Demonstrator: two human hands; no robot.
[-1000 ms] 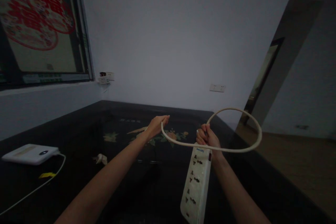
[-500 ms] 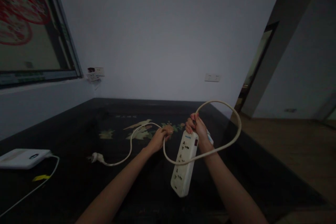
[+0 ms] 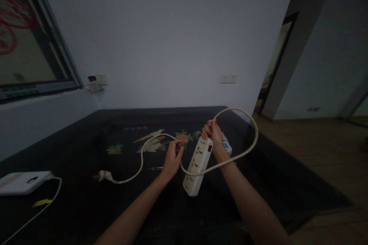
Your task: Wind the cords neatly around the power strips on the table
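Note:
A white power strip (image 3: 198, 164) is tilted over the dark table, its socket face towards me. My right hand (image 3: 214, 134) is closed at its upper end, where the cord leaves it. The pale cord (image 3: 255, 138) rises from there, loops out to the right, then crosses in front of the strip and my right forearm. My left hand (image 3: 174, 157) pinches the cord beside the strip, thumb and fingertips together. From it the cord curves left across the table to a white plug (image 3: 103, 176). Behind my right wrist is a white and blue object (image 3: 227, 146), partly hidden.
On the left of the black table (image 3: 120, 206) are a white power bank (image 3: 25, 182) with a thin cable and a yellow tag (image 3: 42, 202). Behind the table, the wall carries a double socket (image 3: 228, 79) and another socket cluster (image 3: 96, 82) near the window.
The lower end of the power strip has risen slightly, and my left wrist has turned more upright. The whole view has shifted a little. Both hands keep their hold.

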